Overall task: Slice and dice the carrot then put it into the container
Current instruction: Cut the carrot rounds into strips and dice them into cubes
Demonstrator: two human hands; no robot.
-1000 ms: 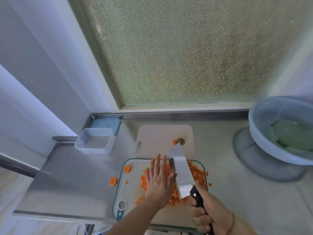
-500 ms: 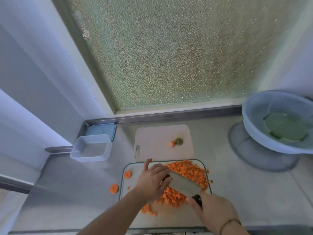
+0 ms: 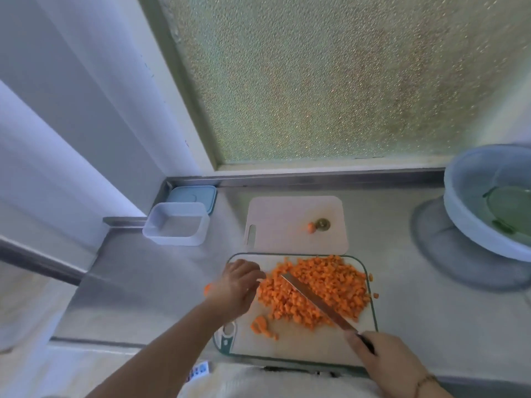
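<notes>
1. Container [image 3: 175, 227]: one clear, lidless tub stood at the left rear of the counter [image 3: 402, 297], with nothing visible in it. One blue lid [image 3: 198, 193] lay just behind it. No carrot had reached it.
2. Stray slice [image 3: 207, 289]: one orange piece lay off the board on the counter, partly hidden behind your left wrist.
3. Your left hand [image 3: 238, 285]: it sat at the left edge of the glass cutting board [image 3: 287, 349], fingers curled toward the pile. Whether it pinched anything could not be told.
4. Diced carrot [image 3: 319, 285]: one broad heap covered the far half of the glass board. A small separate cluster of coarser pieces [image 3: 261, 326] lay nearer you, and a few bits had spilled past the right edge.
5. Boards: two counted, the glass one in use and one pale plastic board [image 3: 296, 222] behind it carrying one carrot end and one stem stub.
6. Knife [image 3: 316, 303]: one, laid slantwise across the heap. Your right hand [image 3: 385, 360] grasped its handle.
7. Basin [image 3: 471, 202]: one, at the far right, with a green item inside.
8. Judgement: dicing appeared nearly finished. The next move likely called for chopping the coarse cluster, gathering the strays, then carrying the heap left to the container without spilling.
</notes>
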